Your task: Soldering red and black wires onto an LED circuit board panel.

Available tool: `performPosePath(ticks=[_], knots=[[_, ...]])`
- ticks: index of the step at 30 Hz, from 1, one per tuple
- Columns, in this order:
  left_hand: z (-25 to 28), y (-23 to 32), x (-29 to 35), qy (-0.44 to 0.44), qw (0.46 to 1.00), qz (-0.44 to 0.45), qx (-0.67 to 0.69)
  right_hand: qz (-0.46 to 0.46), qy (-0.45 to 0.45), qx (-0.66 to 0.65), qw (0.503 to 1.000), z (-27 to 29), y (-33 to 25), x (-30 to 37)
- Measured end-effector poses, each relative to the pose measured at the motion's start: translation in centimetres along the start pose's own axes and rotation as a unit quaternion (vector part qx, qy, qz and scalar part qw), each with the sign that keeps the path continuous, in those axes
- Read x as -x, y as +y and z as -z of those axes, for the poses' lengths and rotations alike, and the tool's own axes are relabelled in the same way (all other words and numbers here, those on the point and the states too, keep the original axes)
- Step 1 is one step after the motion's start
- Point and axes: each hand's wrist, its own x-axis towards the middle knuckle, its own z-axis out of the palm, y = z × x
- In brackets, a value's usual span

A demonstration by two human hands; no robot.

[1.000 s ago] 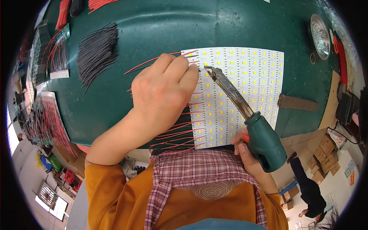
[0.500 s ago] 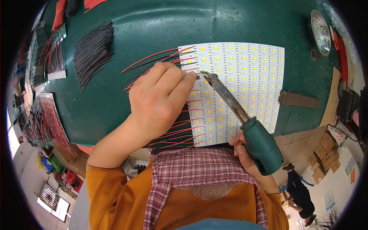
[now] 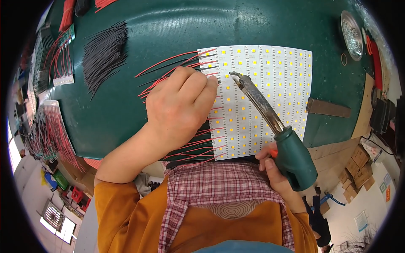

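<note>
One white LED panel (image 3: 280, 86), dotted with yellow chips, lay on the green tabletop (image 3: 168, 31).
The left hand (image 3: 179, 103) bunched its fingers at the panel's left side, their pinch hidden; the right hand (image 3: 276, 173) curled around one green-handled soldering iron (image 3: 292, 147).

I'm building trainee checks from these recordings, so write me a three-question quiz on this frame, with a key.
1. Which of the person's hands holds the green-handled soldering iron?
2. True or false: the metal dish is to the right of the white board.
3. What colour is the loose pile of wires to the left of the board? A) yellow B) black C) blue

Key: 1. The right hand. 2. True. 3. B.
</note>
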Motion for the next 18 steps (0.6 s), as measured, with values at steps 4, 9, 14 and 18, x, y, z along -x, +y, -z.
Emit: performPosePath(ticks=[4, 9, 14, 18], knots=[[-0.1, 0.1, -0.1, 0.004, 1.000, 0.000, -0.016, -0.001, -0.029, 0.006, 1.000, 0.0, 1.1, 0.5], [-0.5, -0.8, -0.1, 0.017, 1.000, 0.011, 0.021, -0.022, 0.011, -0.041, 0.999, -0.2, 0.5, 0.4], [0.9, -0.3, 0.6, 0.050, 0.994, 0.004, 0.095, -0.020, 0.009, -0.023, 1.000, 0.0, 1.2, 1.4], [0.6, 0.4, 0.9, -0.013, 0.995, 0.033, 0.093, -0.095, 0.041, -0.098, 0.990, -0.7, 1.2, 1.3]])
